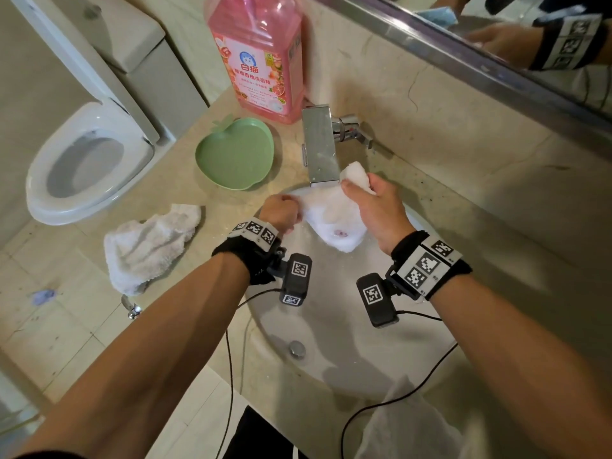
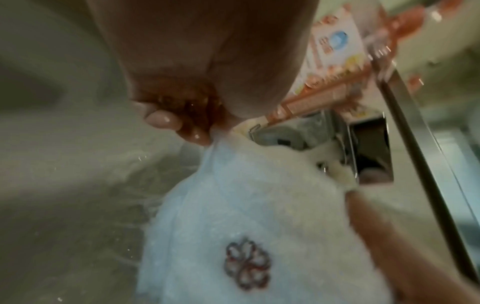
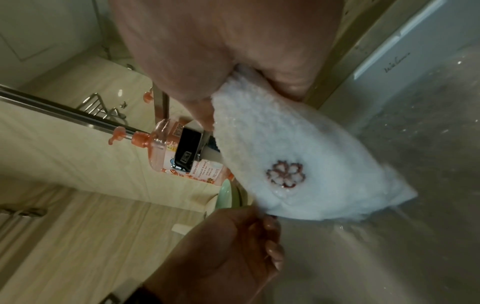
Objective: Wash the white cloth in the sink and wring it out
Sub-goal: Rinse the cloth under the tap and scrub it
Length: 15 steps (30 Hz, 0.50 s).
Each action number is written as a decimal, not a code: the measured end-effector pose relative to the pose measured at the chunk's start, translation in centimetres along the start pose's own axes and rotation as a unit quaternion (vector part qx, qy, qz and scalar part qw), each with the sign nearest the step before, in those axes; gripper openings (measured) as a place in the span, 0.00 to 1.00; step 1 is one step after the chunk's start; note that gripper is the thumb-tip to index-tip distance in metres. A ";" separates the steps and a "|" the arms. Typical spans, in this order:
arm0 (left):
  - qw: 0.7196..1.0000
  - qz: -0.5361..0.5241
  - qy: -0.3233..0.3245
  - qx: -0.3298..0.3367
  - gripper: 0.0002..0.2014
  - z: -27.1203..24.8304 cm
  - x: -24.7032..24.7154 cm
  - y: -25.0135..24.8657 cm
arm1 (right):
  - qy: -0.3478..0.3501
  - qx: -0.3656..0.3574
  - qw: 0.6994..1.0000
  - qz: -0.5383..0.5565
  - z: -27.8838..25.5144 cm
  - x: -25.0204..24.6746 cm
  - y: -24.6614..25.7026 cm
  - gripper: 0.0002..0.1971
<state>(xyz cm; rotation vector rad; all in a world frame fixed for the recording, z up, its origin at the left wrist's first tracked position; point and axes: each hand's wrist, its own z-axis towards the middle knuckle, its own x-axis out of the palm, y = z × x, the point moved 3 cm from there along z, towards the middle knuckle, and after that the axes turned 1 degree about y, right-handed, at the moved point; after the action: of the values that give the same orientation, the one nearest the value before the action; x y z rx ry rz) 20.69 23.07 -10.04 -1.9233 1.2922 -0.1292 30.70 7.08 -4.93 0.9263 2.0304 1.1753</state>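
Note:
Both hands hold a wet white cloth (image 1: 331, 220) with a small red flower stitched on it (image 2: 248, 264) (image 3: 285, 173), stretched over the round sink (image 1: 331, 352) just below the square chrome tap (image 1: 319, 144). My left hand (image 1: 281, 212) (image 2: 182, 127) grips the cloth's left end in a fist. My right hand (image 1: 371, 197) (image 3: 233, 86) pinches the upper right end, a corner sticking out above the thumb. The cloth's lower corner hangs into the basin.
A second white cloth (image 1: 149, 243) lies crumpled on the counter at the left. A green apple-shaped dish (image 1: 235, 154) and a pink detergent bottle (image 1: 261, 54) stand behind it. A toilet (image 1: 86, 160) is at far left, a mirror (image 1: 496, 38) above.

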 end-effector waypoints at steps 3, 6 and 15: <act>0.997 -0.078 -0.004 -0.003 0.14 -0.1 -0.6 0.2 | -0.021 0.002 1.000 -0.006 0.6 -0.8 -0.3 0.10; 0.995 -0.094 0.019 -0.005 0.14 -0.2 -0.7 0.1 | -0.038 0.005 0.999 -0.003 1.2 -1.5 -0.2 0.05; 0.947 0.259 0.098 0.166 0.31 -0.5 0.4 -1.4 | 0.115 -0.026 0.983 -0.142 1.3 -0.1 -0.8 0.11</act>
<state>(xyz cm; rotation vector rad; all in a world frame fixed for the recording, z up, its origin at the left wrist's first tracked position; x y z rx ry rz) 21.67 22.68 -8.86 -1.2665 1.7433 -0.2559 31.58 7.28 -6.16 0.4708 2.2124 1.2142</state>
